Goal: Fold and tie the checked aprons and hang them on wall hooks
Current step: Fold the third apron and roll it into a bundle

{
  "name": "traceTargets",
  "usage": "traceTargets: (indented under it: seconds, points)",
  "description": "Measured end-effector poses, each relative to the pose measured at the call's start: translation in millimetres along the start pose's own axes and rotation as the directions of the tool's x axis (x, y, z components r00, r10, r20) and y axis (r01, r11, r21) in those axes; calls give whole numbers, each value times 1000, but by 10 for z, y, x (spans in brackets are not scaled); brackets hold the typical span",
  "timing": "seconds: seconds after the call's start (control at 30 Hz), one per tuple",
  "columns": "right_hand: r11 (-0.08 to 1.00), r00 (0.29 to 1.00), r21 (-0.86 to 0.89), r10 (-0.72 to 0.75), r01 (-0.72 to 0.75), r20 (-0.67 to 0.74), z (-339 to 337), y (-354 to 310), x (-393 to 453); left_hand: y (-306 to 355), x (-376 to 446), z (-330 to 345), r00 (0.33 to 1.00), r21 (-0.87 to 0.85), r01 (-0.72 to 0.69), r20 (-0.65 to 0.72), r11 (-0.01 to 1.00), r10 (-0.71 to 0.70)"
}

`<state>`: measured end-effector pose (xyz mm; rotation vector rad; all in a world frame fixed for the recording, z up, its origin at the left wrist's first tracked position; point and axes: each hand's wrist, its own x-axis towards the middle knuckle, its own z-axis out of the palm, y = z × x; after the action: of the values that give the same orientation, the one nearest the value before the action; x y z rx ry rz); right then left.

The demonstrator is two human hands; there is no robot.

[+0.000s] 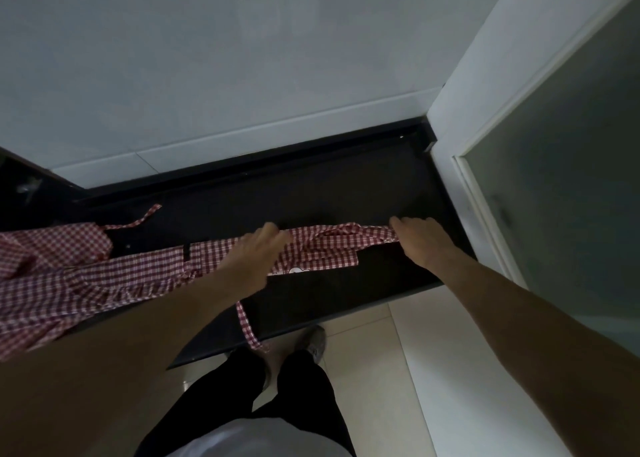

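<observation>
A red-and-white checked apron (pixel 322 249) lies folded into a long narrow band on the black countertop (pixel 346 186). My left hand (pixel 254 256) rests flat on the middle of the band, fingers stretched out. My right hand (pixel 420 240) is at the band's right end, fingers curled down onto the cloth edge. One tie strap (pixel 247 325) hangs over the counter's front edge. More checked apron cloth (pixel 59 273) is bunched at the left, with another strap (pixel 145 216) trailing from it toward the wall.
A pale tiled wall (pixel 242 58) rises behind the counter. A white door frame (pixel 485 93) and a frosted glass door (pixel 561 179) close off the right side. My legs and shoes (pixel 313 342) stand on a light tiled floor below the counter edge. No hooks are in view.
</observation>
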<state>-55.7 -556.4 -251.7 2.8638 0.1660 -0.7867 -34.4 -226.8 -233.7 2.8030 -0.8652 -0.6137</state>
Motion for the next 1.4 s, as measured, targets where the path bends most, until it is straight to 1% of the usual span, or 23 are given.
traceTargets:
  seconds: [0.07, 0.13, 0.2, 0.27, 0.33, 0.37, 0.43, 0.5, 0.57, 0.67, 0.73, 0.8, 0.83, 0.9, 0.93, 1.03, 1.1, 1.17, 1.23, 1.27, 1.33, 1.37, 1.4]
  points:
    - [1000, 1000, 10, 11, -11, 11, 12, 0, 6, 195, 130, -17, 997, -110, -72, 31, 991, 76]
    - [1000, 999, 22, 15, -15, 29, 13, 4, 5, 328, 258, -4, 985, -182, -66, 145, 981, 93]
    - [999, 1000, 29, 11, -12, 24, 13, 18, -2, 430, 348, 70, 964, -288, 15, 258, 957, 62]
    - [999, 1000, 37, 1, -2, 16, 7, 40, -9, 493, 426, 133, 958, -439, 169, 285, 882, -42]
    - [999, 1000, 37, -6, 5, 3, 6, 64, -15, 540, 475, 166, 947, -557, 311, 254, 770, -198]
    - [999, 1000, 31, -8, 8, -6, 0, 57, -14, 551, 477, 165, 939, -577, 345, 211, 740, -272]
    - [1000, 1000, 14, -6, 6, -11, -4, 47, -22, 587, 487, 167, 919, -560, 361, 80, 746, -385]
    - [1000, 1000, -1, -6, 6, -5, 18, 22, -32, 612, 515, 150, 889, -555, 365, -29, 747, -456]
    - [1000, 1000, 0, -7, 7, 11, 33, -3, -37, 648, 577, 96, 867, -546, 390, -54, 741, -496]
    - [1000, 1000, 12, -6, 6, 21, 33, -1, -34, 720, 732, 82, 902, -532, 360, -12, 766, -432]
    - [999, 999, 35, -14, 13, 32, 24, 2, -24, 775, 801, 122, 934, -527, 347, 124, 776, -334]
    - [995, 998, 96, 4, -11, 68, -9, 9, -8, 818, 832, 190, 948, -404, 300, 224, 864, -224]
    - [985, 995, 165, 30, -45, 98, -53, 29, 7, 836, 848, 219, 951, -322, 268, 238, 908, -196]
    - [917, 980, 372, 85, -147, 178, -196, 100, 37, 877, 889, 242, 957, -226, 218, 240, 949, -163]
    - [848, 970, 491, 96, -197, 223, -281, 145, 52, 898, 905, 247, 958, -201, 191, 251, 961, -138]
    - [546, 945, 786, 31, -290, 326, -579, 212, 24, 913, 926, 208, 945, -200, 125, 323, 972, -55]
    - [399, 960, 887, -51, -234, 276, -721, 177, -23, 874, 931, 168, 923, -281, 134, 385, 950, -16]
    - [362, 978, 924, -112, -124, 176, -807, 86, -58, 808, 963, 151, 894, -415, 187, 448, 890, 21]
    - [394, 984, 918, -142, -46, 110, -826, -34, -61, 747, 999, 118, 861, -535, 303, 508, 789, 14]
    - [411, 985, 911, -148, -25, 94, -813, -85, -57, 730, 1007, 101, 840, -592, 403, 542, 698, -26]
    - [448, 985, 894, -151, -9, 85, -783, -213, -35, 691, 950, 71, 803, -706, 570, 586, 420, -106]
    - [484, 986, 875, -147, 2, 79, -763, -284, -13, 656, 913, 53, 796, -754, 600, 595, 269, -107]
    - [527, 988, 850, -140, 13, 71, -738, -348, 2, 617, 885, 47, 796, -782, 605, 601, 151, -78]
